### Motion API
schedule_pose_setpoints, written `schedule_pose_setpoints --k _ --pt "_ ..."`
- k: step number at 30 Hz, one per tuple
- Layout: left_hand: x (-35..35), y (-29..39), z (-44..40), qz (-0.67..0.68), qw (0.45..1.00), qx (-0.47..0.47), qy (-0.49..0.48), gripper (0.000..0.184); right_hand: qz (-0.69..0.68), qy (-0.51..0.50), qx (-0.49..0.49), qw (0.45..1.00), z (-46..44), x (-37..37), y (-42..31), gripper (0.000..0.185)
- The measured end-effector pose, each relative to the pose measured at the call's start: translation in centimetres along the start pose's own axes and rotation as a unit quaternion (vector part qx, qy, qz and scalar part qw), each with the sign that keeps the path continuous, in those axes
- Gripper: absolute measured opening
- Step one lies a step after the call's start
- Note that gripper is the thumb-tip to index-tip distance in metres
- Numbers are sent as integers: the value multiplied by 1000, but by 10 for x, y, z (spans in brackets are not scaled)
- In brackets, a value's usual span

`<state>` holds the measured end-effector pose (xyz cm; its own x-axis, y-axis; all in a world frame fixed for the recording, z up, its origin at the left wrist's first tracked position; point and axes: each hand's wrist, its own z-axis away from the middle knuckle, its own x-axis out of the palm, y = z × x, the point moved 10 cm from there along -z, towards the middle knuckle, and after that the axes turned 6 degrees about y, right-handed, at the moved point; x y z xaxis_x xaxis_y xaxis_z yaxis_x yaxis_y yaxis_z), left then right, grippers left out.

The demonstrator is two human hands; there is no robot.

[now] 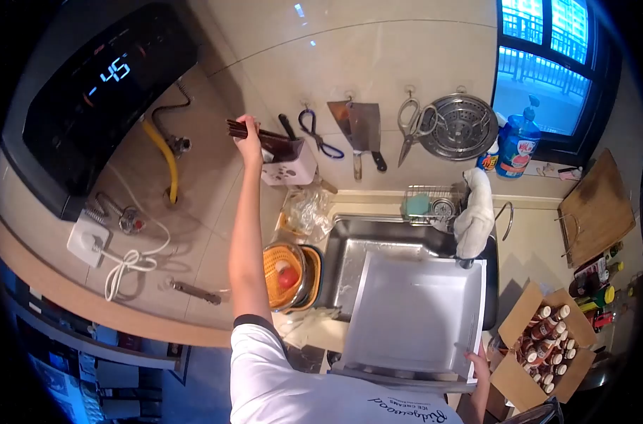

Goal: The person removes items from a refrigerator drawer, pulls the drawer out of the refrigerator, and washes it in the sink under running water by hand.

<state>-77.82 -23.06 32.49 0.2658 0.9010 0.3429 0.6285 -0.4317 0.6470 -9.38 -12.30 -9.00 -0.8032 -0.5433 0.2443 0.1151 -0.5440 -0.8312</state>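
- We see a bunch of thin dark brown sticks (277, 145) at the far left, by the wall. They lean over the white box-shaped holder with dark spots (291, 171). Their low ends look to be in it or just beside it, but we cannot tell which.
- We see a big white plastic drawer (406, 318) in the middle, over the silver metal sink (344, 263). Its near edge is close to the person's white shirt (314, 396).
- We think the work is partway done. The sticks are picked up and are at the holder, and the drawer is held over the sink. Letting go of both looks left to do. We cannot tell if the sticks are going in or coming out.
- The left hand (248, 141) has its fingers curled tight around the sticks. Some ends poke out on the left, and the rest reach right.
- The right hand (479, 362) grips the drawer at its near right corner. We see its fingers bent over the rim, but we cannot see the whole thumb.
- Near the right side, we see an open brown cardboard box (506, 378) with white-capped bottles (545, 331) inside.
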Motion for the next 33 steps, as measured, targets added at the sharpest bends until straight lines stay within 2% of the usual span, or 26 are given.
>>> schedule_pose_setpoints --k 2,4,7,11,14,15,17,18,19,21,22,23,25,26,27,29,30,31,32,33 --pt "-5 -31 -9 -32 999 -5 2 14 19 15 -9 1000 0 -1 -4 73" --pt "-4 -34 -9 -84 996 -13 34 16 34 46 -13 998 3 -2 -8 73" --pt "-3 -30 -16 -11 999 -13 39 18 22 37 -9 999 7 8 -21 73" --pt "-13 -19 -10 -15 996 -14 88 19 0 30 4 1000 6 10 -19 74" --pt "-22 -31 -3 59 991 -55 104 23 -1 19 -6 1000 4 9 -18 74" --pt "-21 -37 0 60 991 -57 104 23 7 27 -3 1000 5 8 -17 74" --pt "-25 -72 7 1 987 -126 104 23 17 34 0 999 7 9 -20 74" --pt "-24 -95 7 31 988 -141 58 28 25 44 7 999 9 10 -22 74" --pt "-26 -105 9 32 988 -141 58 28 33 55 15 998 10 9 -23 74" --pt "-34 -124 19 -204 963 -171 47 44 40 47 3 998 8 10 -24 73" --pt "-40 -129 24 -320 929 -183 40 56 47 37 -6 998 8 12 -25 73" --pt "-41 -132 30 -321 927 -187 41 56 50 39 -3 998 8 12 -25 73" --pt "-25 -79 39 -361 930 33 56 80 75 24 -45 996 8 21 -41 71" --pt "-19 -66 52 -450 892 33 24 89 99 42 -18 994 10 20 -41 70" --pt "-9 -33 72 -432 898 75 12 83 130 50 -8 990 10 18 -40 68" --pt "2 1 123 -358 925 65 -110 75 200 63 -16 978 12 25 -54 61" --pt "5 -3 161 -345 912 -52 -217 70 208 64 -36 975 8 21 -52 59" --pt "1 -4 217 -323 875 -170 -319 66 218 66 -54 972 4 17 -47 57" --pt "-16 -7 274 -297 843 -261 -365 65 224 71 -46 971 7 19 -50 55" --pt "-46 -19 338 -347 738 -346 -463 67 229 78 -37 970 7 23 -55 54"
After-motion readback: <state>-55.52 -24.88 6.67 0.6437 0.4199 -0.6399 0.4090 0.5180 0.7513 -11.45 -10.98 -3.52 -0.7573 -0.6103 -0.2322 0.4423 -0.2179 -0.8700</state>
